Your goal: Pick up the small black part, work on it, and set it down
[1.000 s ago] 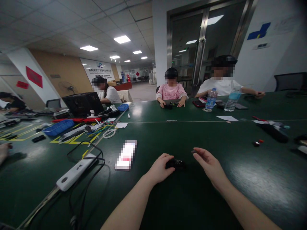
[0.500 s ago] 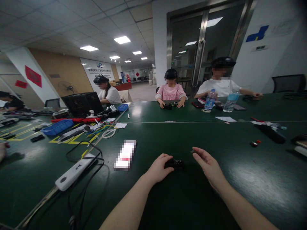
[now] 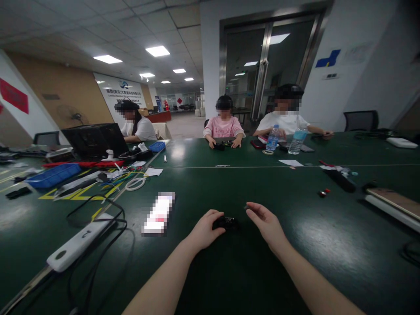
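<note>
My left hand (image 3: 206, 229) is wrapped round one end of a small black object (image 3: 229, 223) on the green table (image 3: 256, 183). The object is dark and glossy on top, and its kind is too dark to make out. To its right my right hand (image 3: 265, 223) is raised a little over the table. Its thumb and index finger pinch a tiny dark piece (image 3: 246, 207), too small to name. A gap separates this piece from the black object.
Left of my hands lie a phone (image 3: 159, 213) with a lit screen, a white power strip (image 3: 80, 243) and a looped black cable (image 3: 123, 221). Two bottles (image 3: 298, 140) stand across the table, before seated people. A laptop-like slab (image 3: 393, 205) lies far right.
The whole view has turned to the right, so everything sits further left. My hands keep nearly the same pose round the black object and the tiny piece.
</note>
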Available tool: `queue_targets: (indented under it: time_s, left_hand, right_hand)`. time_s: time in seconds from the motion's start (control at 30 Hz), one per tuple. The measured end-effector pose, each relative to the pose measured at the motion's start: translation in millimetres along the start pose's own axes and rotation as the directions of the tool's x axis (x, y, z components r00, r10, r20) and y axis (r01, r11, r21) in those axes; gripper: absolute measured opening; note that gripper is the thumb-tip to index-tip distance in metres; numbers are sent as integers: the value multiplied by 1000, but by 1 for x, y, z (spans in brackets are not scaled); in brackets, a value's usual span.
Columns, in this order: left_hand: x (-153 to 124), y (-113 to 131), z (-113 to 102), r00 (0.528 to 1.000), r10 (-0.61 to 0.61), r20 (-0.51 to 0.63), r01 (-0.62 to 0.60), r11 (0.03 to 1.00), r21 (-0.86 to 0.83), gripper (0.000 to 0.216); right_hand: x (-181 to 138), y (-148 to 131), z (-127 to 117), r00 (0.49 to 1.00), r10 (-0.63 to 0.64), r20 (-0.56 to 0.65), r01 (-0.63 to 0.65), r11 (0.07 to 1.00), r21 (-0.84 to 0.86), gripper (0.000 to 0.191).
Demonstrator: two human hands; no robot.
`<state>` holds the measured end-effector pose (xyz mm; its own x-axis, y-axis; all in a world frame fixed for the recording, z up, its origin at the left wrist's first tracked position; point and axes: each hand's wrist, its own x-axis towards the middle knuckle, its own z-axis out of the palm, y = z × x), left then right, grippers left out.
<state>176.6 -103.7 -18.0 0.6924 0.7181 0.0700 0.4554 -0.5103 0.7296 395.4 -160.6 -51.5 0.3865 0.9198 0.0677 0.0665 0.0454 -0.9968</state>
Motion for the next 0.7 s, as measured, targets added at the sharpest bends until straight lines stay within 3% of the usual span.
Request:
queue_targets:
  time_s: [0.13,0.3,0.47,0.7]
  left_hand:
    - [1,-2,1,1000,8,-11,-8,1000,4,47]
    - [2,-2,1,1000,-19,0,19,1000,7,47]
    - [2,0,0,1000,-9,-6,9,1000,19,46]
    - [3,-3,2,1000,12,-16,-11,1000,27,45]
  right_hand:
    - [-1,-3,2,1000,2,23,-1,1000,-26,39]
    - [-10,-15,10,985,7,172,17,991,-136,35]
    - [-19,-23,20,960,-43,278,142,927,-347,27]
    - [-20,-22,29,927,-109,360,293,809,-510,23]
